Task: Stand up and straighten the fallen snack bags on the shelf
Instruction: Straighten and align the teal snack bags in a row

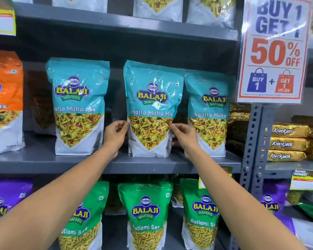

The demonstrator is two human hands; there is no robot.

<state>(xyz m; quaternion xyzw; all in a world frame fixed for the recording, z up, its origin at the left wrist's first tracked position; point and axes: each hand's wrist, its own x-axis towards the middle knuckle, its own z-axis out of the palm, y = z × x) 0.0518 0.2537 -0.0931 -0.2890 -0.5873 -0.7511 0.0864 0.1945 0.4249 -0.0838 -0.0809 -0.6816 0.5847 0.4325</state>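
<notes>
The middle teal bag (151,109) stands upright on the grey shelf (116,162), between two matching bags, its right edge overlapping the right bag (209,114) and well apart from the left bag (78,105). The left hand (116,132) pinches its left edge with curled fingers while the right hand (183,134) pinches its right edge

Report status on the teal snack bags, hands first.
Left hand and right hand pinching side edges of middle Khatta Mitha bag. Bag upright on grey shelf, overlapping right neighbour bag. Nothing blocking.
</notes>
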